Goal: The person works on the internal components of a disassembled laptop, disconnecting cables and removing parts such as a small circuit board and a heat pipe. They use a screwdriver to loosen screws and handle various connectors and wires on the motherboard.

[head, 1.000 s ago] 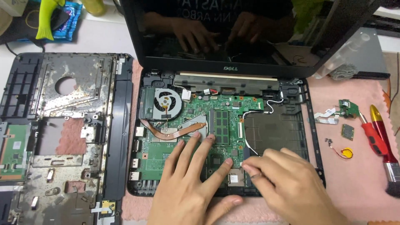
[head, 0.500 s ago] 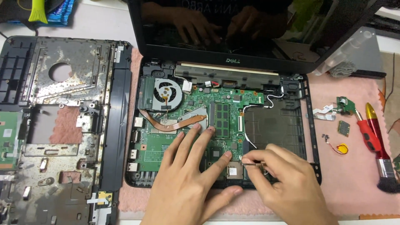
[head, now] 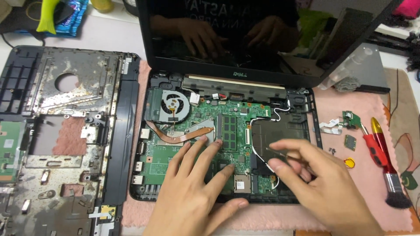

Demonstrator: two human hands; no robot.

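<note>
Two hands over an opened laptop (head: 227, 144) on a pink mat (head: 350, 109).
Left hand (head: 197, 192) lies flat, fingers spread on the green motherboard (head: 218, 126); right hand (head: 319, 183) pinches thin tweezers (head: 280, 151) above the black bay.

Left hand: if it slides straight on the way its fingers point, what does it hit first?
Probably the green memory module: the left hand lies flat on the green laptop motherboard, index fingertip almost at the module's lower edge. Height is unclear.
</note>
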